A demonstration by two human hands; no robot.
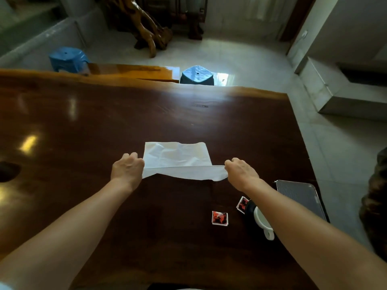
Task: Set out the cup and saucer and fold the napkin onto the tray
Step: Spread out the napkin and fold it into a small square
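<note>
Head view: napkin [177, 156] is spread mid-table [83, 122], near edge lifted & pinched at both corners by L hand [127, 170] & R hand [241, 171], fingers curled tight on it. Cup [262, 223] & tray [299, 197] are seen at right, under R forearm.

Both hands, left [127, 168], right [240, 170], pinching white napkin [178, 158], dark table [83, 126]
</note>
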